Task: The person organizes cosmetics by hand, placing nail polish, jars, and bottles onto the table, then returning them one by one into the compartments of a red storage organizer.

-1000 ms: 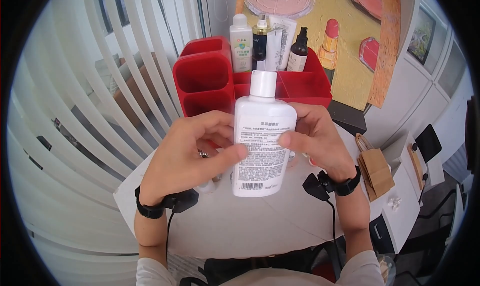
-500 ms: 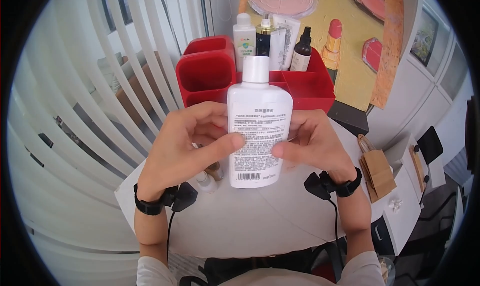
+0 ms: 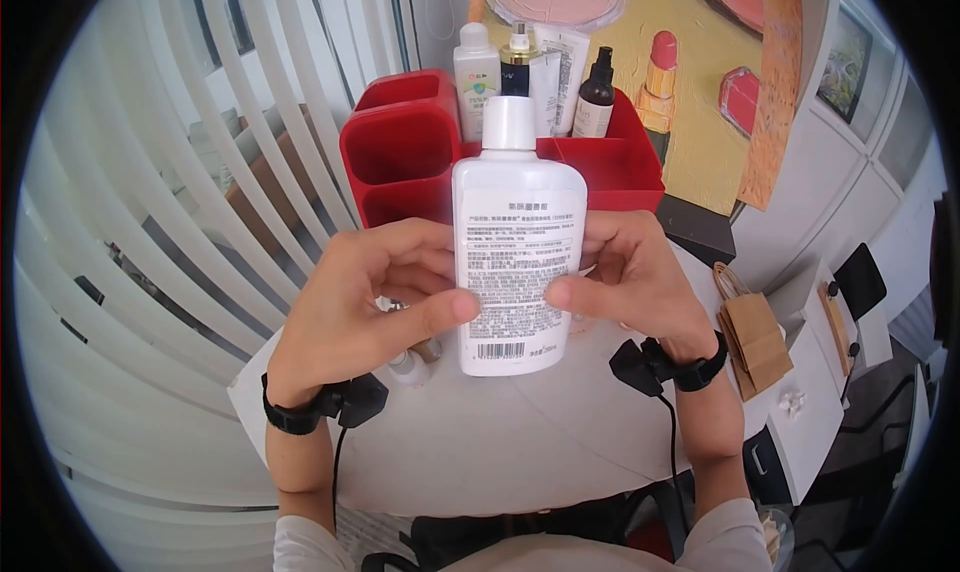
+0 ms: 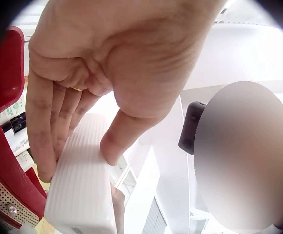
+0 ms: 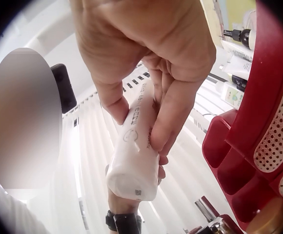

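A white plastic bottle with a white cap is held up over the table, its back label of small print and a barcode facing the head camera. My left hand grips one side, thumb on the label's edge and fingers behind. On the other side my right hand holds it the same way, thumb pressed near the label. The left wrist view shows the ribbed side of the bottle between thumb and fingers. In the right wrist view the flat base of the bottle faces the camera.
Behind the bottle stands a red organizer carrying several bottles and tubes, among them a dark spray bottle. Small containers stand on the white table near my left hand. A brown paper bag is at the right.
The bottle has shifted a little up and left in the head view, and its tilt has lessened slightly. Both hands keep their hold on it.
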A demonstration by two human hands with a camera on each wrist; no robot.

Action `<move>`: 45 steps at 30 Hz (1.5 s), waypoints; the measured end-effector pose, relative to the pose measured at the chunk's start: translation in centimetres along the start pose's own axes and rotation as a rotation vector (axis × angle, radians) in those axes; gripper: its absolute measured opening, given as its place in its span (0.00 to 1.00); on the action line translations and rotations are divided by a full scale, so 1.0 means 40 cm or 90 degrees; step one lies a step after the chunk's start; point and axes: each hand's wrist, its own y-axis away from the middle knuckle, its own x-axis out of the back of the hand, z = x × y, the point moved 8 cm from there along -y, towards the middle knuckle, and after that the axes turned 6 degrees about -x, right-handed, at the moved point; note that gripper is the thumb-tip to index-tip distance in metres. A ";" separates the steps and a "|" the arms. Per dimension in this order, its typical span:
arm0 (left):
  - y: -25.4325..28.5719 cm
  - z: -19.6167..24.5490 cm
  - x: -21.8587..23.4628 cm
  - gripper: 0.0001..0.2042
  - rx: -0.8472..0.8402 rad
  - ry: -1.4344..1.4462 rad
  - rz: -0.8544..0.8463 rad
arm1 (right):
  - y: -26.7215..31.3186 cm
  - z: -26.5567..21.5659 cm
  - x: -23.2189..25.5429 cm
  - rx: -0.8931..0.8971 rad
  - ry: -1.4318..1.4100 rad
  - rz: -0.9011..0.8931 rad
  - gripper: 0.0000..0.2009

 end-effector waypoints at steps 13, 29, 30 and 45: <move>-0.001 -0.005 -0.001 0.19 0.001 -0.022 0.000 | -0.002 0.003 0.003 -0.029 0.013 -0.005 0.21; 0.000 -0.005 -0.001 0.20 -0.006 -0.020 -0.004 | -0.002 0.001 0.000 -0.012 0.010 -0.006 0.21; 0.000 -0.005 -0.001 0.20 -0.007 -0.020 -0.005 | -0.002 0.001 0.001 -0.012 0.010 -0.006 0.21; 0.001 -0.004 -0.003 0.19 -0.001 -0.018 -0.010 | -0.002 0.002 0.000 -0.012 0.006 -0.009 0.22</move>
